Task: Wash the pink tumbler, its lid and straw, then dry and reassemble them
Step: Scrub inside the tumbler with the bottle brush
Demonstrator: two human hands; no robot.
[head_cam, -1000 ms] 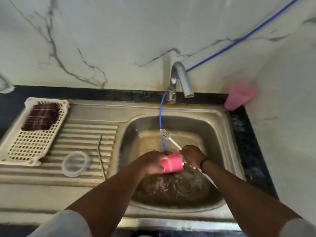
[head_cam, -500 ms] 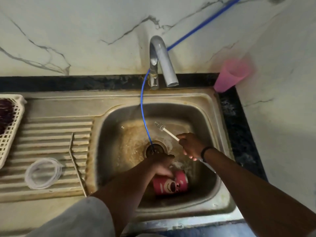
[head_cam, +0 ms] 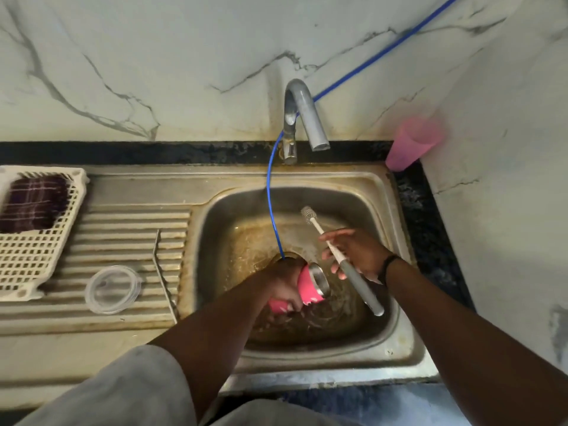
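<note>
Marble-veined wall, black-edged tabletop, steel sink (head_cam: 399,348) with ribbed drainboard.

Far left of the left hand: cream slotted basket (head_cam: 33,259) with a dark checked cloth (head_cam: 33,201) inside.

Nearer, left of the left hand: clear round lid (head_cam: 112,289), flat on the drainboard ribs. Between lid and basin: thin metal straw (head_cam: 159,265), lying along the ribs. Both well apart from the hands; whether they are washed yet cannot be told.

Left hand (head_cam: 284,285): low in the basin beside the drain, fingers wrapped round the pink tumbler (head_cam: 310,287). Tumbler tilted on its side, steel-rimmed mouth turned toward the right hand.

Behind the hands: faucet (head_cam: 302,118), with a blue tube (head_cam: 270,195) running down into the drain.

Right hand (head_cam: 356,253): just right of the tumbler mouth, fingers pinching a bottle brush (head_cam: 335,256) at mid-handle; bristle end points up and away, grey grip end hangs down. Brush is clear of the tumbler.

Far right of the right hand: second pink cup (head_cam: 412,142), in the corner.

Step in hand, by judgement: washing the tumbler body. Next move likely calls for either rinsing the tumbler or turning the bristle end into its mouth.
</note>
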